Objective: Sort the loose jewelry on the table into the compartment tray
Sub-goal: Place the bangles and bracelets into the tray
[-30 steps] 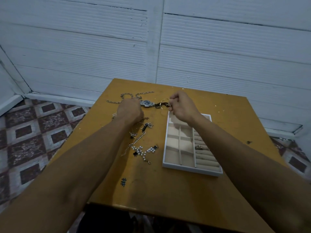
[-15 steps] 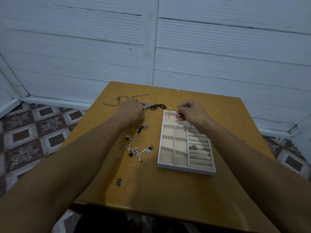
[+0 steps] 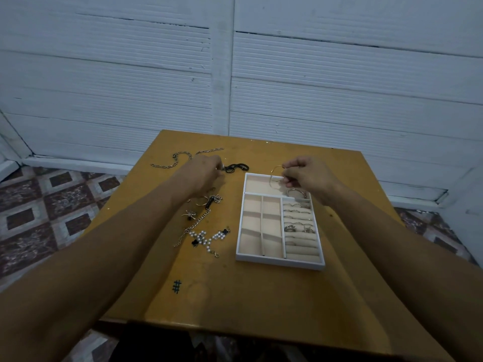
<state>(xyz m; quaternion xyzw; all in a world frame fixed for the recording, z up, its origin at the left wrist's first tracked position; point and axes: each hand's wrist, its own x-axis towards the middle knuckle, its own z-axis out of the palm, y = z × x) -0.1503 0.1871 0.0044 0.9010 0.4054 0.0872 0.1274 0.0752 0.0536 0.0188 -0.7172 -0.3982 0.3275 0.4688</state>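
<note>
White slatted panels (image 3: pixel 339 100) back the table (image 3: pixel 261 296), where your right hand (image 3: pixel 311 178) pinches a thin gold bangle (image 3: pixel 273 176) at its fingertips above the far compartment of the tray (image 3: pixel 279 262). Your left hand (image 3: pixel 203 173) curls beside a black bracelet (image 3: pixel 236 167) near the far edge, its grip hidden.

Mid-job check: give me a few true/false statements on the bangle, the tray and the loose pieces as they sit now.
1. The right hand pinches a thin gold bangle over the far compartment of the tray. True.
2. The tray's small square compartments are all filled. False: they look empty.
3. Rings sit in the ring rolls on the tray's right side. True.
4. The pearl bracelet lies inside the tray. False: it lies on the table, left of the tray.
</note>
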